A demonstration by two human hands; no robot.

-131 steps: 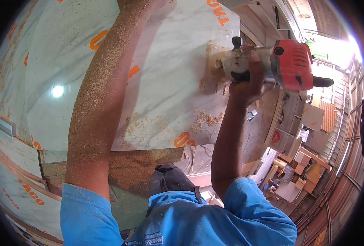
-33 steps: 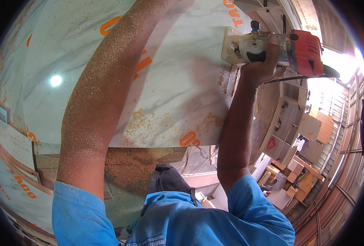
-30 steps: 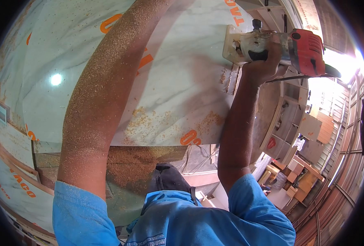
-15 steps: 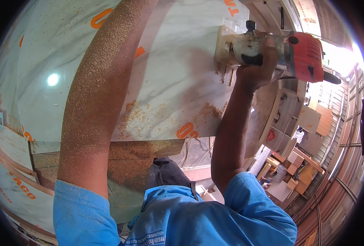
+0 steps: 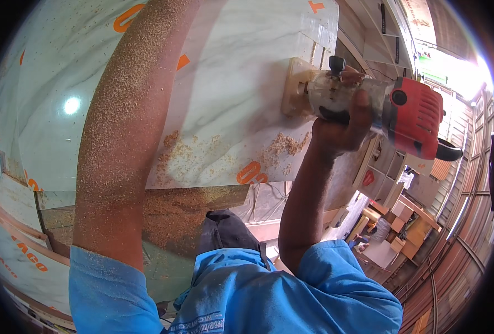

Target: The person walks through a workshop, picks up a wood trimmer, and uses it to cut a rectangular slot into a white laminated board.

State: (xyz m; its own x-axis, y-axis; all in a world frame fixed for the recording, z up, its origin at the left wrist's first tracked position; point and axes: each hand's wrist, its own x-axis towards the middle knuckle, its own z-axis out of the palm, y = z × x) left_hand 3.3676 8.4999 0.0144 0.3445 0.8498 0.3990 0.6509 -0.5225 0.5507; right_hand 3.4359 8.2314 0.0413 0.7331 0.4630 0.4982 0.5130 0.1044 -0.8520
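My right hand [image 5: 344, 125] is wrapped round the body of a trim router [image 5: 416, 114] with a red motor housing and a dark knob. The tool lies sideways in the view, and its pale base [image 5: 296, 88] sits on a white marble-patterned panel [image 5: 230, 106] near the panel's right edge. A pale slot-like mark [image 5: 315, 53] shows on the panel just beyond the base. The cutting bit is hidden. My left forearm, coated with sawdust, stretches across the panel and leaves the view at the top, so my left hand is not visible.
Sawdust [image 5: 283, 146] lies in patches along the panel's near edge, and more covers a surface [image 5: 194, 209] below it. At the right stand open cabinet frames [image 5: 389, 158], and stacked wood pieces [image 5: 411, 222] lie beyond them. Corrugated metal walling [image 5: 469, 206] lines the far right.
My right hand and the router have come nearer to me and slightly left along the panel. The slot-like mark beyond the base is now uncovered. My left forearm has shifted slightly left.
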